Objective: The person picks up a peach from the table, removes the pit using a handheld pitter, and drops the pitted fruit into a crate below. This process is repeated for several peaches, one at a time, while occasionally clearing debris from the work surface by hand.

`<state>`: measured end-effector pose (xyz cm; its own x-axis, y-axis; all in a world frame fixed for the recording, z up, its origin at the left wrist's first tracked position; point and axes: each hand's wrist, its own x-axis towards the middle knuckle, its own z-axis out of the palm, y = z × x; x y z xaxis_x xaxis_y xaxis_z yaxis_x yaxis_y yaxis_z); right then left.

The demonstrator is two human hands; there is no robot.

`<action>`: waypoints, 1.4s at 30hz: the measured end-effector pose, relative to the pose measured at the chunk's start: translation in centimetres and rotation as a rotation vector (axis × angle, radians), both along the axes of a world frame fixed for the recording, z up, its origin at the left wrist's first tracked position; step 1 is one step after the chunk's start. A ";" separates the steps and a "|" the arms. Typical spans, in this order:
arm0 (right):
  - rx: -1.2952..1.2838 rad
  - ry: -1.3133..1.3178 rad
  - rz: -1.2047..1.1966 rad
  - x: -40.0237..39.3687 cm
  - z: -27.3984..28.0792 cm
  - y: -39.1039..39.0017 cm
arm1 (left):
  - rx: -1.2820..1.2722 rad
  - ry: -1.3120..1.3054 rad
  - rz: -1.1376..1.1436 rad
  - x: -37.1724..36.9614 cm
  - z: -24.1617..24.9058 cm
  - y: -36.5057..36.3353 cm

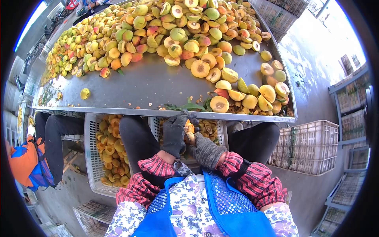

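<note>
My left hand, in a dark grey glove, is closed around a torn-looking orange peach just below the table's front edge. My right hand, in a lighter grey knitted glove, has its fingers curled against the lower end of that fruit. Whatever else those right fingers grip is hidden. Under both hands, between my knees, stands a crate of fruit pieces. On the metal table ahead lies a big heap of yellow-red peaches, many cut in half with stones showing.
A white crate full of peach halves stands left of my legs. Stacked crates are on the floor at right. Another person in an orange and blue top sits at left. Leaves and scraps lie along the table's raised rim.
</note>
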<state>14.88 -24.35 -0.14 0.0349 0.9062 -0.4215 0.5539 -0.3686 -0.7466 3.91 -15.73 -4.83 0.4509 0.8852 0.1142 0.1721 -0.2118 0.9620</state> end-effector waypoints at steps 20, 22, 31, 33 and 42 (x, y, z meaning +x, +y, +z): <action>0.351 -0.015 0.483 1.8 -0.3 -0.9 | -0.654 -0.431 -0.132 -0.2 2.2 -1.0; 0.545 -0.102 0.652 2.2 -0.5 -0.9 | -0.853 -0.507 -0.138 -0.4 2.3 -0.7; 0.449 -0.028 0.716 2.5 0.4 -1.3 | -0.811 -0.411 -0.320 -1.0 1.5 -0.6; 0.513 0.014 0.676 2.5 0.1 -1.4 | -0.899 -0.458 -0.286 -0.8 1.7 -0.6; 0.527 0.119 0.625 2.4 0.2 -1.6 | -0.829 -0.433 -0.244 -0.7 1.1 -1.2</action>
<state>17.31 -25.95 0.06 -0.5592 0.8236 0.0948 0.4471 0.3960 -0.8021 3.25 -16.91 -3.68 0.6989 0.6469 -0.3051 -0.1911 0.5799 0.7920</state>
